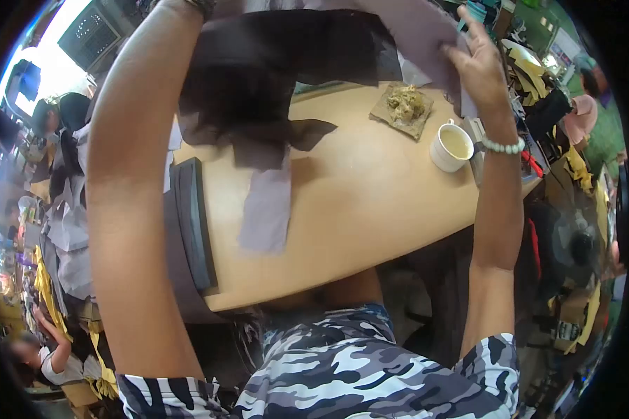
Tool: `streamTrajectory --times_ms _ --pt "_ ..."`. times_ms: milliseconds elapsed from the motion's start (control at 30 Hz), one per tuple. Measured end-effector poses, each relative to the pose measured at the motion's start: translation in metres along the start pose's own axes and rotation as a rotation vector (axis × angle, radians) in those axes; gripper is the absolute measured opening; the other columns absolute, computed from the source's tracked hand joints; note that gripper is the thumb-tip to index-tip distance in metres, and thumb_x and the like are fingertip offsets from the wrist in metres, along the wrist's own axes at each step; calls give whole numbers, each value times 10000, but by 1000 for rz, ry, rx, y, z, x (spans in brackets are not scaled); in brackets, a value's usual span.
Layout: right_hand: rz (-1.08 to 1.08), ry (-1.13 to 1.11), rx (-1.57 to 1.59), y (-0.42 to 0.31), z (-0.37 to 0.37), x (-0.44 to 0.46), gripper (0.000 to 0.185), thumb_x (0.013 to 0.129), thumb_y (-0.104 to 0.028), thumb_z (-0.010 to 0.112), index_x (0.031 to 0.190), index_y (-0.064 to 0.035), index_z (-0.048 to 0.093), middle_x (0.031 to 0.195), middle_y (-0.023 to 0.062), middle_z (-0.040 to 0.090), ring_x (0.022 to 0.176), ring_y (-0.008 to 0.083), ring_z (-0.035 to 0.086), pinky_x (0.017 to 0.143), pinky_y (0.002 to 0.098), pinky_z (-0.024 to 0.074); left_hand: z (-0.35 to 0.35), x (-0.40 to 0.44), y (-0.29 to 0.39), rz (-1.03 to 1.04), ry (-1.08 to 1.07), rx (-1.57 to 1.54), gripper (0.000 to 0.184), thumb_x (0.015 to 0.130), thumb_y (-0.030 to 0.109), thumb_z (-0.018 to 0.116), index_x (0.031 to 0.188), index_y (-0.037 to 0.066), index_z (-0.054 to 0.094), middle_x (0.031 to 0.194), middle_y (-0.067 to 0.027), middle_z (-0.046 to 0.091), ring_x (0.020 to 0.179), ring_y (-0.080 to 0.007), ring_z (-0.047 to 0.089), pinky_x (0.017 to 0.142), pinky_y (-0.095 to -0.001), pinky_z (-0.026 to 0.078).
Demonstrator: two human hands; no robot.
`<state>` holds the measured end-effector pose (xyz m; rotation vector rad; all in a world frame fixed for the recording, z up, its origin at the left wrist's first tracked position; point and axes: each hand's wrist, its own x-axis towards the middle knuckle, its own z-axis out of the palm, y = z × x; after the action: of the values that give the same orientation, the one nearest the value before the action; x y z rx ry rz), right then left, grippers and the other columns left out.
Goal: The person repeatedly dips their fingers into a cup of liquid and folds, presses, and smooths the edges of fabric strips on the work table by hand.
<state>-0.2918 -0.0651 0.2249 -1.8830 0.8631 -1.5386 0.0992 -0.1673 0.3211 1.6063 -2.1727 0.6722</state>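
Fingers of right hand loosely spread, thumb at edge of mauve cloth; left hand out of view, grip unknown. Dark cloth over far left of table. Best support both edges, folds clear of cup at right.

Glare burns out the upper left; soft light covers the counter; the dark cloth blurs; fisheye edges bend and fade to black.
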Motion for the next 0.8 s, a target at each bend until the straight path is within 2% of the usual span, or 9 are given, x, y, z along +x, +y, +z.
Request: streamTrajectory --times_ms 67,133,300,433,600,667,700,733,800 --pt "-231 241 -429 -19 -12 15 522 822 48 445 1289 170 247 1247 250 404 1074 263 499 848 280 463 11 -34 8 -170 1 -250 112 779 27 546 866 51 611 782 -88 587 706 -190 589 608 -308 462" --pt "-445 463 -857 -48 -29 32 415 911 -110 403 1156 211 306 1042 271 480 879 287 564 699 293 516 15 -73 13 -277 13 -380 152 777 33 541 920 43 594 839 -95 581 751 -194 585 651 -307 455" --pt "-729 538 -930 -91 -39 14 359 888 -111 468 1160 115 408 1018 226 539 843 253 590 695 294 509 17 -128 12 -435 159 -676 284 773 49 530 1055 24 550 983 -112 564 862 -201 574 758 -304 439" --pt "-753 329 -795 -102 3 -47 331 870 -113 519 1163 38 489 999 191 587 814 226 611 692 294 503 -3 -152 6 -459 398 -963 396 770 62 521 1163 8 515 1098 -125 551 952 -208 566 844 -302 425" --pt "-720 -161 -514 -97 94 -147 325 848 -114 584 1167 -57 591 975 147 646 778 192 637 688 294 496 -19 -201 -2 -507 574 -1292 540 767 78 510 1298 -11 472 1242 -141 534 1063 -215 556 951 -300 408" --pt "-730 -393 -417 -91 137 -180 331 839 -115 610 1169 -96 632 965 129 670 764 179 648 686 295 494 -2 -243 -1 -639 473 -1423 598 765 84 505 1352 -19 454 1300 -148 528 1108 -219 552 994 -299 401" --pt "-738 -522 -377 -89 155 -193 423 832 -213 651 1237 -106 595 962 97 646 727 121 621 654 241 462 10 -268 2 -747 371 -1509 457 778 -7 444 1216 -61 562 1165 -176 599 959 -213 626 848 -287 503" --pt "-661 -702 -293 -89 169 -203 557 808 -298 675 1300 -75 537 968 89 618 760 168 619 691 282 470 34 -295 -9 -805 289 -1449 605 725 -6 468 1328 -56 472 1180 -144 590 908 -158 623 814 -254 503" --pt "-544 -711 -89 -78 185 -205 605 806 -299 670 1320 -29 497 977 116 604 814 219 607 734 329 465 97 -358 -41 -962 101 -1382 652 690 -34 507 1340 -51 456 1142 -121 607 852 -123 617 766 -230 496"
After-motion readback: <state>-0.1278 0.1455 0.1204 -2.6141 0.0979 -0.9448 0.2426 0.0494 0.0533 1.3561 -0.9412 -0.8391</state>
